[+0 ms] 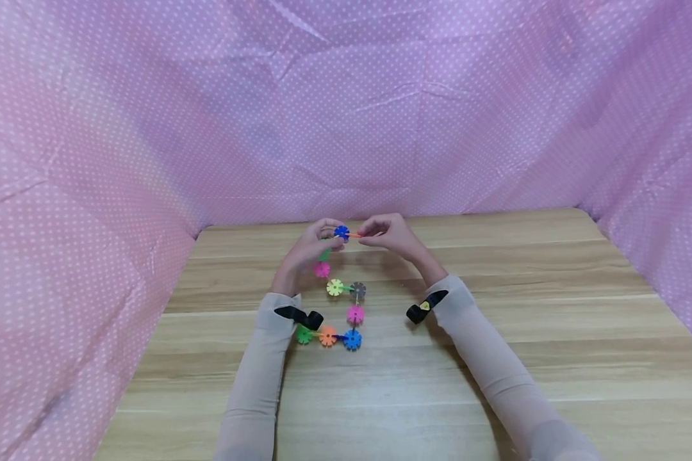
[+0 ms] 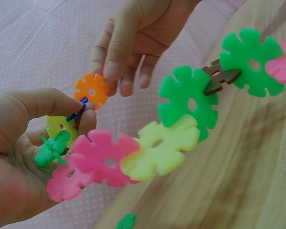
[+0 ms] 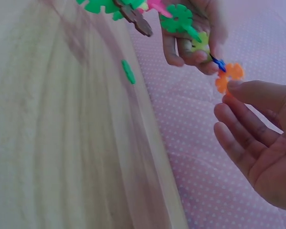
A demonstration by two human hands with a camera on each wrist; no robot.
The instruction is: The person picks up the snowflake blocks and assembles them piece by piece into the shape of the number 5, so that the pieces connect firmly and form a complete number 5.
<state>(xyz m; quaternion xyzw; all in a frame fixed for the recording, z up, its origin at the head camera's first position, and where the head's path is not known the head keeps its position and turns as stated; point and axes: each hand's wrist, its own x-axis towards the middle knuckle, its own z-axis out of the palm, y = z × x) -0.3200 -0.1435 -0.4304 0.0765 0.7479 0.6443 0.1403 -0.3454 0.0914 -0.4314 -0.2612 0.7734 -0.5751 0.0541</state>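
My left hand [image 1: 308, 250] pinches a dark blue snowflake disc [image 1: 341, 232] between thumb and finger, above the far part of the table. My right hand [image 1: 391, 234] pinches an orange snowflake disc [image 2: 91, 90], which appears slotted into the blue one. From the left hand trails a chain of notched plastic discs. In the left wrist view it includes a yellow disc [image 2: 60, 127], a green piece [image 2: 53, 149], a pink disc [image 2: 106, 158], a pale yellow disc [image 2: 161, 147] and a larger-looking green disc [image 2: 188, 102]. Fingers partly hide the blue disc.
More of the chain lies on the wooden table [image 1: 438, 397], bending past a grey-brown disc [image 1: 357, 291] to a blue disc [image 1: 352, 339] and an orange disc [image 1: 327, 336]. A green disc [image 1: 304, 335] sits beside the left sleeve. Pink dotted cloth [image 1: 346, 115] surrounds the table.
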